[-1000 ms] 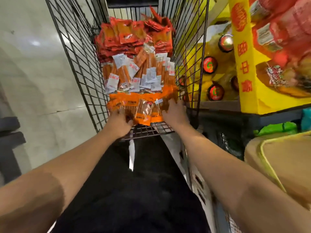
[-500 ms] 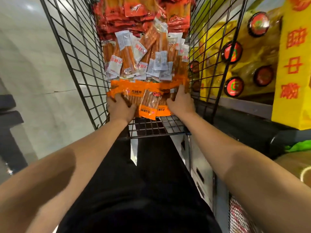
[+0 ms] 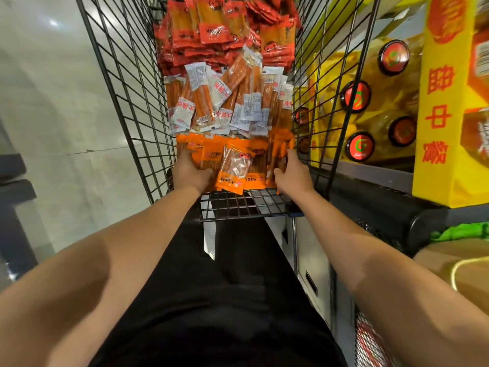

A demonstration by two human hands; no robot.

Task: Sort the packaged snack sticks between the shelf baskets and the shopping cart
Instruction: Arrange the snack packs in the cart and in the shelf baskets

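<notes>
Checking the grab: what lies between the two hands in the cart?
In the head view, orange snack packets fill the stretch between the left hand and right hand.

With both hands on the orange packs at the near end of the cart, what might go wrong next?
The loose orange pack lying on top between the left hand and right hand may slide off if the bundle is lifted. Raising the bundle might also drag the white-labelled sticks that lie against it, mixing the groups.

— What colours are in my cart (image 3: 124, 83)?
— Black wire grid. Nearest, orange packets (image 3: 232, 165); behind them clear packets with white labels and red print (image 3: 219, 102); farthest, red packets (image 3: 225, 30).
— And beside it?
— A yellow box with red characters (image 3: 439, 102).
</notes>
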